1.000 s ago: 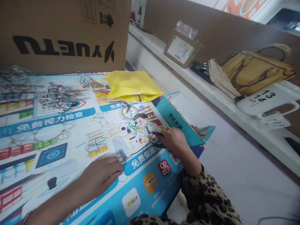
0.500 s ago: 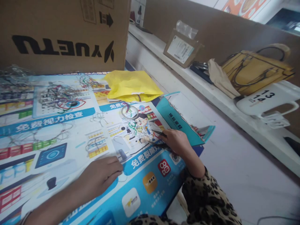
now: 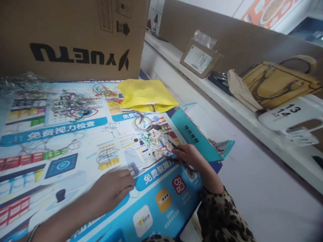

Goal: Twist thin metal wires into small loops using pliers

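My left hand [image 3: 117,188] rests on the printed table cover [image 3: 88,158] with its fingers curled in. What they hold, if anything, is hidden; a thin pale loop of wire [image 3: 135,193] lies by the fingertips. My right hand [image 3: 188,155] is closed around a slim dark pointed tool [image 3: 174,146], its tip aimed left; its exact kind is unclear. Under that hand a second dark slender piece [image 3: 170,158] shows, partly covered by the fingers. Fine coloured threads or wires [image 3: 164,149] lie near the tips. Beyond them sits a coil of thin wire [image 3: 143,122].
A yellow bag [image 3: 148,94] lies behind the coil. Right of it stands an open teal box [image 3: 191,132]. Tangled wires [image 3: 70,102] spread over the left side. A large cardboard box [image 3: 75,33] blocks the back. A ledge at right carries a mug [image 3: 285,117] and yellow handbag [image 3: 282,84].
The whole view has shifted slightly, so things appear a little further right and lower. Both hands keep nearly the same place on the table; the right hand's tool tip shows a bit more clearly.
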Available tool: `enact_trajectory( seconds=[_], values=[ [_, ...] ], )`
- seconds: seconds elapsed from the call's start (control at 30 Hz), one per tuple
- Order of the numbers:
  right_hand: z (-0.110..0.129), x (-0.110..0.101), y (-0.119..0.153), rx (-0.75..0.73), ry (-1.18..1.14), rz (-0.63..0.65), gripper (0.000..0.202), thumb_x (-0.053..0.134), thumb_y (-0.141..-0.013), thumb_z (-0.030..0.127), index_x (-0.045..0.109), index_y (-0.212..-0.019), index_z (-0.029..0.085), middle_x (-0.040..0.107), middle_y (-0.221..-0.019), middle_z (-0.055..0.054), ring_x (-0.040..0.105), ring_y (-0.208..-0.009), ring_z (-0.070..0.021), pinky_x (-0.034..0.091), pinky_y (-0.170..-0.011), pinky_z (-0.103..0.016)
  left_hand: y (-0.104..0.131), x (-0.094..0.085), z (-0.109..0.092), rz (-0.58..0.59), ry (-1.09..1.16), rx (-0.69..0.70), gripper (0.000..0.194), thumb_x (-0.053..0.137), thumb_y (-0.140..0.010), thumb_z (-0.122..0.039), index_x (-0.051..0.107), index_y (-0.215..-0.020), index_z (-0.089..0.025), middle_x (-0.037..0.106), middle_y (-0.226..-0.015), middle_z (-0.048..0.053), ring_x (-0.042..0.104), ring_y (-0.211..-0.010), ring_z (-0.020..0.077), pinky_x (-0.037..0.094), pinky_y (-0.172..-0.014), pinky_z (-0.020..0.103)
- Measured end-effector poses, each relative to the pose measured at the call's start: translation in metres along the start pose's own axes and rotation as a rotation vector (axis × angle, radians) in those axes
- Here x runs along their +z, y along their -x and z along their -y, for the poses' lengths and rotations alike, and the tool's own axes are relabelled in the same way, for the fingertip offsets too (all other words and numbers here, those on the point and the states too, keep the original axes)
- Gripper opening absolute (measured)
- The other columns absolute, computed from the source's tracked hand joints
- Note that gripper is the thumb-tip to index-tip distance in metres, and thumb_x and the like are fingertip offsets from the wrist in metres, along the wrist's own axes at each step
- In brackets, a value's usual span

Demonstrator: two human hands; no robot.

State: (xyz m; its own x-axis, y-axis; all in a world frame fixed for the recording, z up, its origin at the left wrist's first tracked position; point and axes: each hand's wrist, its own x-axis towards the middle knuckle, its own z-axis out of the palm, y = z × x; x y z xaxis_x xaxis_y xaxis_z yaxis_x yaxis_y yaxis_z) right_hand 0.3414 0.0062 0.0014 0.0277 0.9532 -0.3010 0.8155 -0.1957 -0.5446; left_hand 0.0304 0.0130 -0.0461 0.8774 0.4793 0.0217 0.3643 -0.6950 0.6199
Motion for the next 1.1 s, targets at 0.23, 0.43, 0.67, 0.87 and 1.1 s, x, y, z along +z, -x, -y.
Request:
enact_trajectory(
  seconds=[0.23, 0.43, 0.67, 0.87, 1.1],
  values=[
    [-0.004, -0.002, 0.0, -0.026, -0.281, 0.175, 0.043, 0.044, -0.082, 0.054, 0.057, -0.077, 0.014, 0.058, -0.055, -0.001, 0.046, -0.043, -0.0089, 0.034, -0.042, -0.021, 0.001, 0.0, -0.001, -0.024, 0.037, 0.003, 0.024, 0.032, -0.092, -0.024, 0.055, -0.084, -0.021, 0.056, -0.08, 0.003, 0.053, -0.076, 0.0161, 0.038, -0.065, 0.025],
    [-0.001, -0.002, 0.0, -0.135, -0.532, 0.313, 0.037, 0.053, -0.081, 0.048, 0.062, -0.083, 0.013, 0.056, -0.052, 0.002, 0.04, -0.042, -0.0059, 0.03, -0.043, -0.02, 0.003, -0.004, -0.006, -0.077, 0.163, -0.047, 0.019, 0.037, -0.09, -0.026, 0.056, -0.09, -0.022, 0.058, -0.086, 0.003, 0.055, -0.079, 0.0158, 0.042, -0.069, 0.025],
    [0.003, -0.01, 0.001, -0.181, -0.564, 0.427, 0.043, 0.056, -0.077, 0.052, 0.063, -0.085, 0.01, 0.057, -0.054, 0.001, 0.047, -0.047, -0.0079, 0.032, -0.043, -0.02, -0.031, -0.049, -0.032, -0.362, 0.278, -0.202, 0.018, 0.044, -0.088, -0.029, 0.06, -0.092, -0.024, 0.063, -0.096, 0.001, 0.058, -0.089, 0.0159, 0.045, -0.079, 0.026],
    [0.003, -0.013, -0.002, -0.215, -0.521, 0.463, 0.044, 0.054, -0.078, 0.052, 0.062, -0.084, 0.009, 0.056, -0.054, 0.001, 0.048, -0.047, -0.0078, 0.033, -0.044, -0.02, -0.101, -0.061, -0.038, -0.307, 0.327, -0.216, 0.025, 0.046, -0.084, -0.031, 0.061, -0.103, -0.021, 0.063, -0.101, 0.004, 0.06, -0.066, 0.0133, 0.048, -0.066, 0.027],
    [-0.008, -0.016, -0.011, -0.183, -0.399, 0.424, 0.044, 0.051, -0.078, 0.054, 0.062, -0.085, 0.012, 0.058, -0.055, 0.001, 0.046, -0.045, -0.0084, 0.034, -0.045, -0.021, -0.136, -0.049, -0.02, -0.238, 0.397, -0.199, 0.019, 0.049, -0.079, -0.028, 0.066, -0.081, -0.02, 0.064, -0.07, -0.002, 0.057, -0.062, 0.0115, 0.042, -0.061, 0.022]
  ],
)
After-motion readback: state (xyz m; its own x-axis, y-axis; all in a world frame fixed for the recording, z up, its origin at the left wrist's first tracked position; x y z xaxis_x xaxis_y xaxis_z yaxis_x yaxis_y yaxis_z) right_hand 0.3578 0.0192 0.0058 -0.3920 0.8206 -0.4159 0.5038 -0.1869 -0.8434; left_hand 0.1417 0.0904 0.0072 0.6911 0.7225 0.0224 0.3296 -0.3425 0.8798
